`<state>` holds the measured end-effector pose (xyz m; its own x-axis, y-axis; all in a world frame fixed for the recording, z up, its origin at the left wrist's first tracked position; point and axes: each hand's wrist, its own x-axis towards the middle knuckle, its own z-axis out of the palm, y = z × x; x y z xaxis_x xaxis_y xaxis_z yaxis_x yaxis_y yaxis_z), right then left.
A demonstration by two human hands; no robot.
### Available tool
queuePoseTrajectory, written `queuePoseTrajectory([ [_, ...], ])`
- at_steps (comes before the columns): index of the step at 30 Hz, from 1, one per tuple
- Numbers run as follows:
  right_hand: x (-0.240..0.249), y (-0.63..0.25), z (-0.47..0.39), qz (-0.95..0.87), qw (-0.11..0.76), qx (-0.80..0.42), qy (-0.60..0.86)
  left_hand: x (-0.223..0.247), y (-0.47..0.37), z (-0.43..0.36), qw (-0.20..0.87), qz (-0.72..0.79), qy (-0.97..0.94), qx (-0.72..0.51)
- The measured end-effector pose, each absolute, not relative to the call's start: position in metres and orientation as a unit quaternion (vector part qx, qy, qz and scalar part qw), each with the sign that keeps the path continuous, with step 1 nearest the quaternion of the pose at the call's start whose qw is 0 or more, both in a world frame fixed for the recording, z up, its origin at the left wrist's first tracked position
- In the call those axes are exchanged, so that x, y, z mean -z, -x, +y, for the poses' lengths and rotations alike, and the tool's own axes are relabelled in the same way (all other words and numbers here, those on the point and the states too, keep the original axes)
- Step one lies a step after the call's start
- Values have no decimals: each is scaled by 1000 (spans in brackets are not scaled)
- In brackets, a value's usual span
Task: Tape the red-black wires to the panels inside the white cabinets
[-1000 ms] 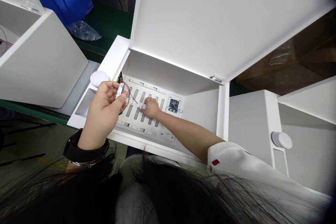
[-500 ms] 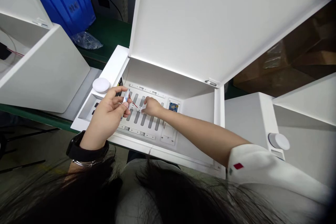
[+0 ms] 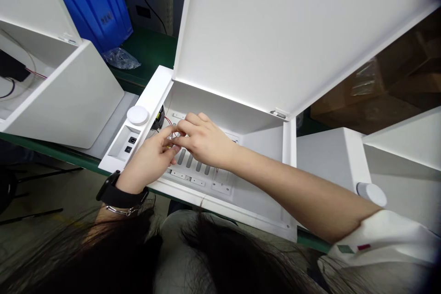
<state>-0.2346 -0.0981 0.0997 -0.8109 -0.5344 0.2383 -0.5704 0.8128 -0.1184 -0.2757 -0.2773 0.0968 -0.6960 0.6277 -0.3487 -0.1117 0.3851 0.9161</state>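
Note:
My left hand (image 3: 153,158), with a black watch (image 3: 122,193) and a bracelet at the wrist, is closed in a pinch over the left end of an open white box (image 3: 262,144). Thin red wires (image 3: 168,121) run up to its fingertips. The small white strip with blue print seen in this hand earlier is now hidden by the fingers. My right hand (image 3: 208,140) meets it from the right, thumb and fingertips pinched together at the same spot; what they grip is covered. Beneath both hands lies a slotted white plate (image 3: 189,161) on the box floor.
The box's lid (image 3: 275,32) stands raised behind it. A white round knob (image 3: 138,115) and a recess with black sockets (image 3: 130,144) are on its left end. Similar white boxes flank it. A blue bin (image 3: 96,4) and a plastic bag (image 3: 121,58) are at the back left.
My right hand has moved left from the slotted plate to my left fingertips. The printed strip in my left hand has gone out of sight behind the fingers. The view has shifted slightly.

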Motion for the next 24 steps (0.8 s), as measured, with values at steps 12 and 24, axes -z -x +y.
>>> queuePoseTrajectory([
  [12,-110,238,-104,-941,36,-100,-320,-95,278,-279,340,795,-194,-463],
  [24,-117,238,-110,-961,16,-85,-261,-92,278,-279,258,825,-236,-444],
])
